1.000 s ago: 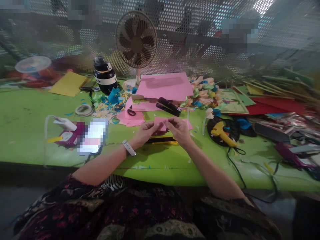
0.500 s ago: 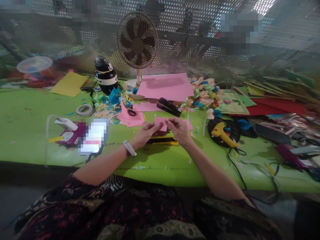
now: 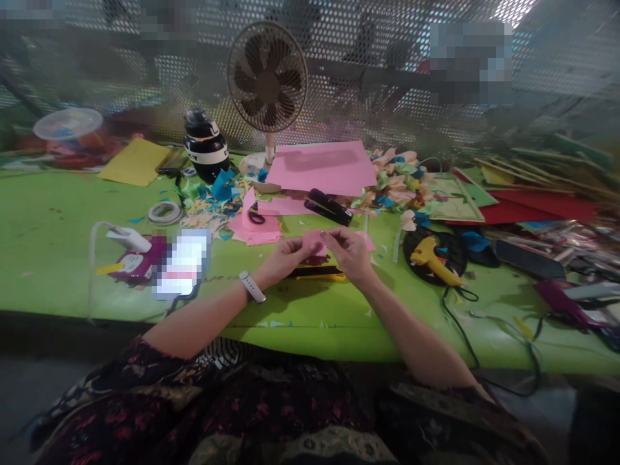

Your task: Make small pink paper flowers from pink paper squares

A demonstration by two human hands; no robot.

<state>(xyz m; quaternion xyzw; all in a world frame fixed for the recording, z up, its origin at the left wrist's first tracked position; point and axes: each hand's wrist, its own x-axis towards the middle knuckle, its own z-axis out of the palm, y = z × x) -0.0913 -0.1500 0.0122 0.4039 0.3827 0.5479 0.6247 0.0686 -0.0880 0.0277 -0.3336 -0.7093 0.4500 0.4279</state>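
My left hand [image 3: 285, 258] and my right hand [image 3: 349, 255] meet over the green table [image 3: 48, 232], and both pinch a small pink paper piece [image 3: 314, 241] between their fingertips. A white watch [image 3: 252, 287] is on my left wrist. Under my hands lies a black and yellow cutter [image 3: 317, 274]. Just beyond them are a stack of pink paper pieces [image 3: 252, 227] with small scissors [image 3: 256, 217] on it, and a black stapler [image 3: 329, 206].
A large pink sheet [image 3: 322, 166], a desk fan [image 3: 267, 77] and a black helmet [image 3: 204, 147] stand at the back. A yellow glue gun [image 3: 431, 255] with a cable lies right. A phone [image 3: 181, 263], charger [image 3: 126, 240] and tape roll [image 3: 163, 212] lie left. Coloured sheets [image 3: 523, 203] pile far right.
My hands have stayed in place, with the fingers shifting slightly on the pink paper piece. The view has barely moved.
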